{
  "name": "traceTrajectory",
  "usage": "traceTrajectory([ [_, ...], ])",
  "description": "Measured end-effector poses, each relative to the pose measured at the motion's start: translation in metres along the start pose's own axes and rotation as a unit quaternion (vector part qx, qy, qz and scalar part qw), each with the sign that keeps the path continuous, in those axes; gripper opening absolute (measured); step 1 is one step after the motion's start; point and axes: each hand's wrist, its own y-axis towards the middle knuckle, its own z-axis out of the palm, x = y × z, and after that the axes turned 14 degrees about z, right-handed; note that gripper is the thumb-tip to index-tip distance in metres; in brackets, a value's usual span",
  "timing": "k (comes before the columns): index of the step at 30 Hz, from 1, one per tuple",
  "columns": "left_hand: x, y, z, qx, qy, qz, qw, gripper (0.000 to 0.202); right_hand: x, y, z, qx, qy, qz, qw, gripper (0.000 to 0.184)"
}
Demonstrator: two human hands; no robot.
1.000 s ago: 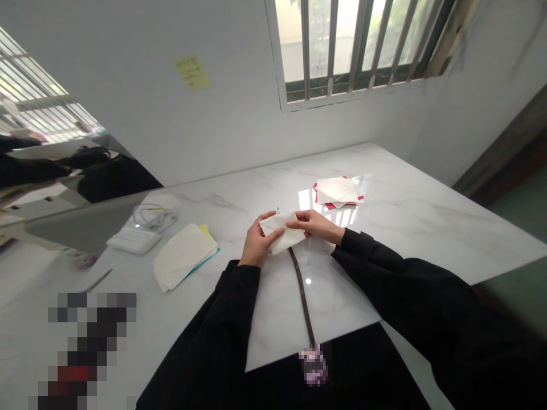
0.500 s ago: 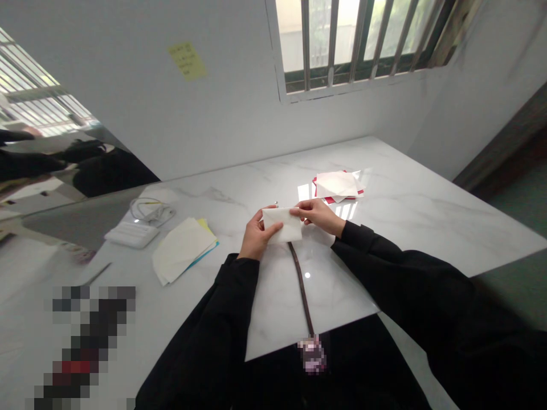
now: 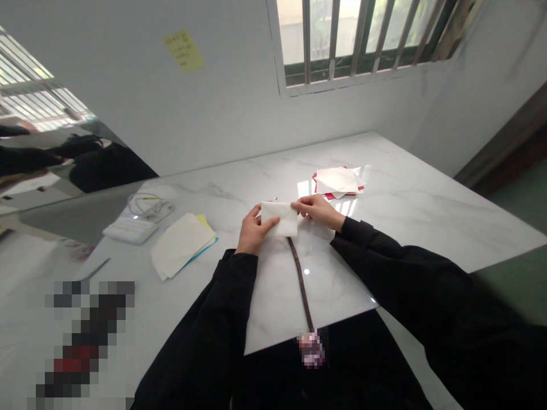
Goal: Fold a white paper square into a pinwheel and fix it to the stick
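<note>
Head view: folded white paper (image 3: 279, 219), rectangular, held flat; left hand (image 3: 255, 230) and right hand (image 3: 316, 210) pinch opposite edges.

marble tabletop (image 3: 410, 210) gives the hands (image 3: 255, 232) (image 3: 317, 210) room rightward; a paper stack (image 3: 179, 245) blocks leftward.

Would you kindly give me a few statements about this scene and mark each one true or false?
1. The person's left hand and right hand both hold a folded white paper. True.
2. A yellow square sticky note is stuck to the glass of the barred window. False: it is on the white wall, left of the window.
3. A stack of cream paper sheets lies right of the right hand on the white marble table. False: it lies left of the left hand.
4. A coiled white cable lies beside a flat white rectangular box. True.
</note>
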Motion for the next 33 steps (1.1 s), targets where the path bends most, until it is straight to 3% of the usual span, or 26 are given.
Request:
traceTrajectory([
  [10, -0.006, -0.001, 0.005, 0.028, -0.014, -0.031, 0.999, 0.085, 0.0, -0.004, 0.007, 0.091, -0.026, 0.006, 0.996, 0.042],
  [23, -0.003, -0.002, 0.007, 0.015, 0.006, -0.035, 0.999, 0.061, -0.003, 0.001, 0.01, -0.01, 0.046, -0.015, 0.999, 0.043],
  [33, -0.002, -0.001, 0.005, -0.06, -0.002, -0.033, 0.998, 0.052, 0.0, -0.004, 0.013, 0.0, 0.017, -0.007, 1.0, 0.035],
])
